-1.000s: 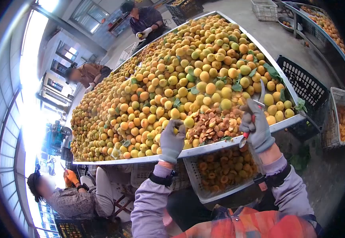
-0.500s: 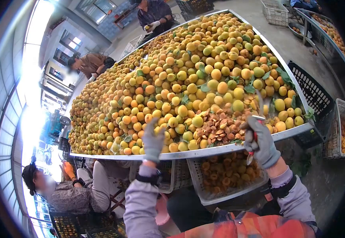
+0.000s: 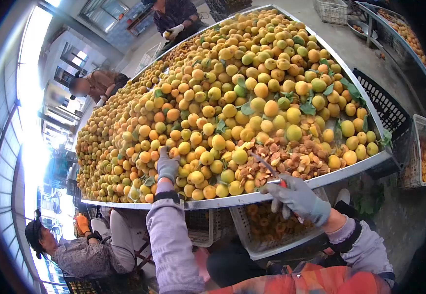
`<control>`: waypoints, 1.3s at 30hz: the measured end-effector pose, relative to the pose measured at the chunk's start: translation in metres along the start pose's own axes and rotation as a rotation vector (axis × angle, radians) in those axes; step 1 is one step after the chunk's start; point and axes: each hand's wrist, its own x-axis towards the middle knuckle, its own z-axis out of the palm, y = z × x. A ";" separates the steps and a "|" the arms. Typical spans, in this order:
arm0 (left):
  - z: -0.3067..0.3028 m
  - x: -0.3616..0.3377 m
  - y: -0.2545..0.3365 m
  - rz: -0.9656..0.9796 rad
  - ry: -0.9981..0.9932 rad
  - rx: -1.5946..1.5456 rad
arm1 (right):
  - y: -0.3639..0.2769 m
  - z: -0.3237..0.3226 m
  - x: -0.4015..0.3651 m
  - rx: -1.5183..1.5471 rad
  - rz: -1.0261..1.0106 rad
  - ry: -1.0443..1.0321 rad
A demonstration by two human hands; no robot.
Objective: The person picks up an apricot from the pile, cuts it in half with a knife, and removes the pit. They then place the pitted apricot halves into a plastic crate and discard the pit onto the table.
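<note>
My left hand (image 3: pixel 168 165), in a grey glove, is down among the heaped apricots (image 3: pixel 218 142) near the table's front edge. Its fingers and thumb close round one apricot (image 3: pixel 174 152). A grey glove also covers my right hand (image 3: pixel 298 198), which grips a knife (image 3: pixel 264 163) with a red handle and a curved blade pointing up and left. That hand is over the table's metal rim (image 3: pixel 242 198), just in front of a pile of pits and cut scraps (image 3: pixel 281 157). Below it stands a white crate (image 3: pixel 252 252) holding halved apricots (image 3: pixel 267 228).
A co-worker (image 3: pixel 83 250) sits at the left; two other people (image 3: pixel 174 19) work along the far side. Black crates (image 3: pixel 382 100) and a white crate (image 3: pixel 421 152) stand right of the table. Green leaves (image 3: pixel 308 108) lie among the fruit.
My left hand has gone from above the fruit down and left onto an apricot. My right hand has moved left and lower with the knife, whose blade now slants left. The view has shifted slightly.
</note>
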 end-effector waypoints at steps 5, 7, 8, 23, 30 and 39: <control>-0.004 -0.010 -0.017 0.233 0.110 -0.792 | 0.006 0.002 -0.002 0.003 -0.028 -0.034; -0.026 -0.042 0.010 0.255 0.089 -0.982 | 0.004 0.004 -0.005 -0.004 -0.034 -0.016; -0.036 -0.063 0.026 0.249 -0.099 -1.295 | 0.004 0.004 -0.005 -0.004 -0.036 -0.016; 0.015 -0.247 0.139 0.110 -0.738 -1.827 | 0.003 -0.004 -0.033 -0.116 -0.131 -0.011; 0.021 -0.248 0.140 0.077 -0.781 -1.811 | 0.025 -0.011 -0.023 -0.204 -0.200 -0.082; 0.022 -0.249 0.136 0.061 -0.847 -1.872 | 0.019 -0.006 -0.026 -0.215 -0.099 -0.090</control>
